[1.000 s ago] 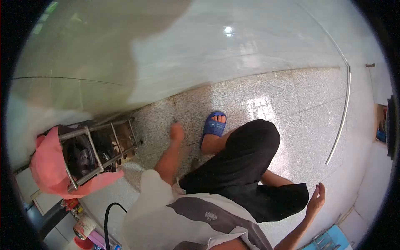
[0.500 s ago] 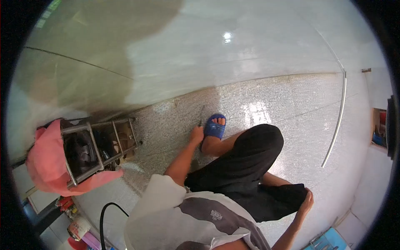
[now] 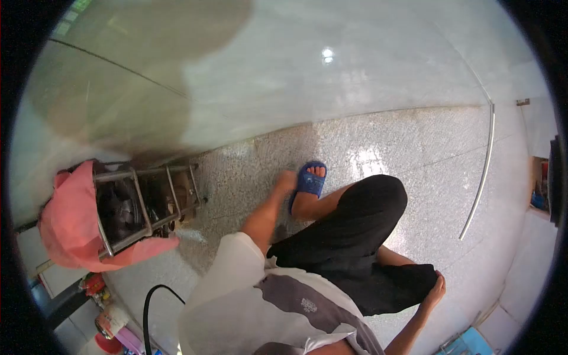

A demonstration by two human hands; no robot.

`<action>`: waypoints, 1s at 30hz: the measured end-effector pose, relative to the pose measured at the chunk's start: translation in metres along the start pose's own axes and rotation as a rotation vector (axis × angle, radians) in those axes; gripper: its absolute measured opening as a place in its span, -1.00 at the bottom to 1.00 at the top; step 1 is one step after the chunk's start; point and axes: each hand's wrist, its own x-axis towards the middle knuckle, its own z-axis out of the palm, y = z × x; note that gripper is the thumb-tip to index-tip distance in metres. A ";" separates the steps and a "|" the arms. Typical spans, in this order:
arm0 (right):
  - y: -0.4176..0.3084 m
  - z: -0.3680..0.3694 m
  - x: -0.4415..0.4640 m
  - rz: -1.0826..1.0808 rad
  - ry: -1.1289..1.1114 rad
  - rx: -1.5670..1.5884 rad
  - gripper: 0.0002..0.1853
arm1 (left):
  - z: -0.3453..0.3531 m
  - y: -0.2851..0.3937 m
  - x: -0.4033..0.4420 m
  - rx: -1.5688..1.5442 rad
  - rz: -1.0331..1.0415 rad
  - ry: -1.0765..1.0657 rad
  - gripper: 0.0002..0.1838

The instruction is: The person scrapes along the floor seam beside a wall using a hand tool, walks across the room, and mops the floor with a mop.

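My left hand (image 3: 287, 179) is low over the speckled floor (image 3: 248, 171), just left of my foot in a blue slipper (image 3: 310, 180). It looks like a fist but is smeared by motion. A small dark tip shows at its far side, too blurred to name. My right hand (image 3: 436, 291) lies at the bent knee on the right, fingers curled over the edge of my black trousers (image 3: 408, 287). Part of its fingers is hidden by the cloth.
A metal rack (image 3: 139, 204) with dark shoes and a pink cloth (image 3: 71, 219) stands at left. A pale wall (image 3: 266, 71) rises ahead. A thin white conduit (image 3: 486, 160) runs on the right. A black cable (image 3: 146, 313) loops at lower left.
My left hand has shifted slightly beside the slipper and is now blurred. The view has moved a little. My right hand stays on the knee.
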 end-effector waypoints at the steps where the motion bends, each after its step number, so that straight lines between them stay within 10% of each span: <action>1: -0.002 0.002 -0.003 -0.021 0.004 0.009 -0.59 | -0.016 0.031 -0.007 0.005 0.016 0.004 -0.70; 3: -0.009 0.000 -0.002 -0.007 0.017 -0.008 -0.59 | -0.030 0.083 -0.026 -0.313 -0.528 0.214 -0.72; 5: -0.009 0.007 0.004 0.007 0.001 0.000 -0.59 | -0.013 0.008 -0.039 -0.114 -0.274 0.271 -0.73; 7: 0.000 0.003 0.005 0.017 -0.032 0.075 -0.60 | -0.055 -0.054 -0.065 -0.264 -0.733 0.199 -0.69; 9: 0.008 -0.003 0.002 0.012 -0.039 0.058 -0.60 | -0.105 -0.084 -0.094 -1.239 -1.425 0.682 -0.72; 11: 0.019 -0.005 0.003 0.006 -0.045 0.051 -0.60 | -0.092 -0.152 -0.107 -1.225 -1.514 0.607 -0.75; 12: 0.027 -0.006 0.003 0.033 -0.020 0.090 -0.61 | -0.082 -0.159 -0.101 -1.219 -1.516 0.611 -0.75; 14: 0.028 -0.005 0.003 0.064 0.004 0.122 -0.63 | -0.054 -0.157 -0.088 -0.564 -0.810 0.345 -0.76; 17: 0.017 -0.009 0.001 0.075 0.022 0.050 -0.63 | -0.104 -0.017 -0.064 -0.765 -0.844 0.070 -0.68; 19: 0.022 -0.005 0.010 0.063 0.000 0.073 -0.62 | -0.044 -0.013 -0.047 -0.261 -0.577 0.069 -0.58; 27: 0.007 -0.006 0.001 0.034 0.004 0.008 -0.63 | -0.113 -0.044 -0.108 -0.787 -1.103 0.450 -0.61; 30: 0.008 0.000 0.001 0.062 0.010 0.058 -0.63 | -0.039 -0.064 -0.087 -0.080 -0.283 0.181 -0.68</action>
